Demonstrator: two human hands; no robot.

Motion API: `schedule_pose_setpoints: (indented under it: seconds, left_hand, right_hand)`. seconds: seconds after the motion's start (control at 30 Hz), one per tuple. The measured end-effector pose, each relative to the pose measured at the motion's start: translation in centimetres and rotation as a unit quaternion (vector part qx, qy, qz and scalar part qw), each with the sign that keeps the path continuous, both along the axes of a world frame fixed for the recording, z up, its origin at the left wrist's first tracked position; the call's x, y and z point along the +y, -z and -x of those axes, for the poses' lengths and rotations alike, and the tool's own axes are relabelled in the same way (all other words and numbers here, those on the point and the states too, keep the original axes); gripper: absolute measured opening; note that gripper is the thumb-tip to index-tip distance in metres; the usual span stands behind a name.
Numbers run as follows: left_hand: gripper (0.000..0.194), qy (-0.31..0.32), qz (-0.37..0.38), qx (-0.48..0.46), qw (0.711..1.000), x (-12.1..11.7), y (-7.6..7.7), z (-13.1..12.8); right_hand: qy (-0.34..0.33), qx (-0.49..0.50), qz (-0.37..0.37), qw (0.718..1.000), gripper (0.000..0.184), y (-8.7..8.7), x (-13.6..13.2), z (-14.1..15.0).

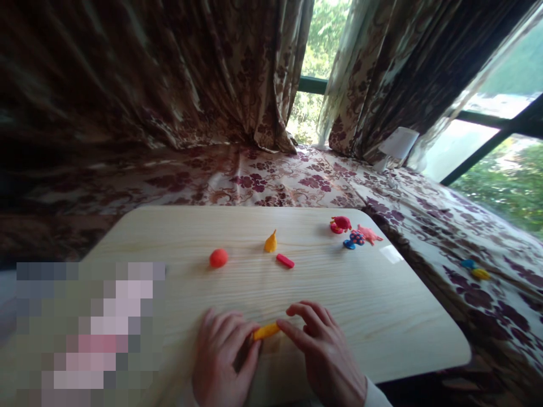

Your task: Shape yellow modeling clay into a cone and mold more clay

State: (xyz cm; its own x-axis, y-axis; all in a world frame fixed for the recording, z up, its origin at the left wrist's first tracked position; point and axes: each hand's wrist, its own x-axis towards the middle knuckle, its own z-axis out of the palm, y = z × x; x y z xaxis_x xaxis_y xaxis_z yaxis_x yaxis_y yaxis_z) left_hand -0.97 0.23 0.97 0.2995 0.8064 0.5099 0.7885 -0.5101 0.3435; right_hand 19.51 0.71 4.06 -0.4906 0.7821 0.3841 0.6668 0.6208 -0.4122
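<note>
An orange clay roll (266, 331) lies near the front of the pale wooden table (382, 305). My left hand (223, 356) pinches its left end and my right hand (322, 350) pinches its right end, fingers curled on the tabletop. Farther back rest an orange-red clay ball (219, 258), a yellow clay cone (270, 242) and a short red clay stick (285, 260).
Small clay or plastic figures sit at the table's far right: a red one (340, 224), a pink one (369, 234) and a blue one (354, 239). Floral cloth (297, 175) covers the bench behind, with curtains and windows beyond. A blue and yellow piece (475, 269) lies on the cloth, right.
</note>
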Motion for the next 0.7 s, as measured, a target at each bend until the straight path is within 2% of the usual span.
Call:
schedule_pose_setpoints:
  seconds: [0.2, 0.5, 0.7]
  left_hand:
    - [0.017, 0.002, 0.004, -0.015, 1.000, 0.0, -0.1, 0.1]
    - [0.014, -0.006, 0.006, -0.041, 0.999, -0.1, -0.4, -0.4]
    - [0.015, -0.001, 0.014, -0.040, 0.999, 0.1, -0.3, -0.4]
  right_hand:
    - [0.011, 0.005, 0.000, 1.000, 0.048, 0.2, -0.2, -0.3]
    - [-0.004, 0.010, 0.007, 1.000, 0.043, -0.6, -0.2, 1.6]
    - [-0.010, 0.010, 0.024, 1.000, 0.050, -0.4, -0.2, 1.5]
